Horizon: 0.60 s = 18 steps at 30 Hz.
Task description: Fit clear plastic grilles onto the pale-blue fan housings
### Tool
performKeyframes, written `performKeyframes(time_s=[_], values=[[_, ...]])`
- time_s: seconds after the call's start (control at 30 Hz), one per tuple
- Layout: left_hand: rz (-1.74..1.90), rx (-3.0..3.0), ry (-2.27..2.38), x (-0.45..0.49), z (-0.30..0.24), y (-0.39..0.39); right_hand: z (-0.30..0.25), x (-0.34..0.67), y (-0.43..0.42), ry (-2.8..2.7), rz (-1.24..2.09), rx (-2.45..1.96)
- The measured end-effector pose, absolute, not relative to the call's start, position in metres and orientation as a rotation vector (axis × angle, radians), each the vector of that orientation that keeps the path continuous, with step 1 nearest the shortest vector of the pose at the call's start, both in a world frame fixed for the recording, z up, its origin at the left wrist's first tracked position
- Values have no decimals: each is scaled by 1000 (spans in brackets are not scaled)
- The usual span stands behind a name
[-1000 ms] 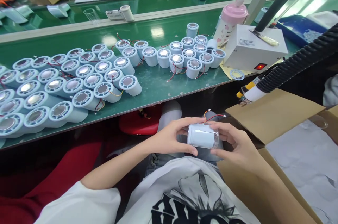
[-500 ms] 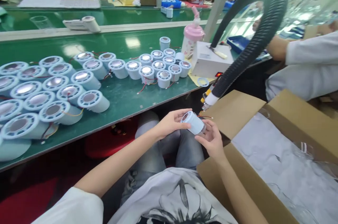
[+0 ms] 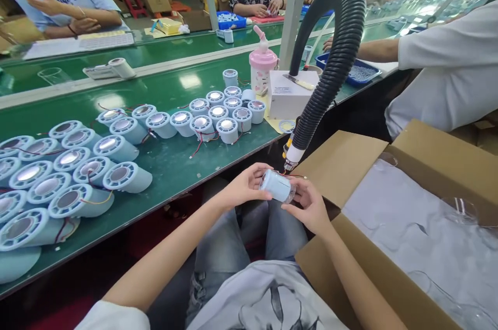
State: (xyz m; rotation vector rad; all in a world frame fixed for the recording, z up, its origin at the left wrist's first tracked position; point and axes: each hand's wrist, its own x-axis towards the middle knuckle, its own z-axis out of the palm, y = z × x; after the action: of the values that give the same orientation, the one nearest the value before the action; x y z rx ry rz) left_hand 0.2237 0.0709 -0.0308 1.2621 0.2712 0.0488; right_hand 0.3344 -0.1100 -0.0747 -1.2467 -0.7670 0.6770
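Note:
Over my lap, a light blue cylindrical housing (image 3: 275, 186) lies tilted between my two hands. My left hand (image 3: 246, 188) is closed round its ringed end, thumb along the underside. At the other end, a clear plastic cup (image 3: 291, 194) fits against or over the housing; I cannot tell how deep. My right hand (image 3: 311, 209) grips that clear end between thumb and fingers. Thin wires with a small connector show just above the right fingers. Close above the housing hangs the metal tip (image 3: 289, 165) of a black corrugated hose (image 3: 330, 76).
Many similar blue housings (image 3: 123, 177) with wires stand on the green bench (image 3: 175, 164). At my right, an open carton (image 3: 334, 164) holds white lining and clear cups (image 3: 459, 210). A white box (image 3: 290, 94) and pink-lidded cup (image 3: 263, 68) stand behind. Co-workers sit opposite and at right.
My head view has tilted up, so the bench appears lower. The housing has turned closer to level in my hands, and more of the clear cup shows at its right end.

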Motion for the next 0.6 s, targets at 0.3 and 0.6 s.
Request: performKeyframes(time_s=[0.3,0.6], values=[[92,1559,103,160,-5,50,-31,314,-136,-1085,826,-1381],[183,1631,19,140,5,42,-4,303,-141,-1025,1070,-1356]])
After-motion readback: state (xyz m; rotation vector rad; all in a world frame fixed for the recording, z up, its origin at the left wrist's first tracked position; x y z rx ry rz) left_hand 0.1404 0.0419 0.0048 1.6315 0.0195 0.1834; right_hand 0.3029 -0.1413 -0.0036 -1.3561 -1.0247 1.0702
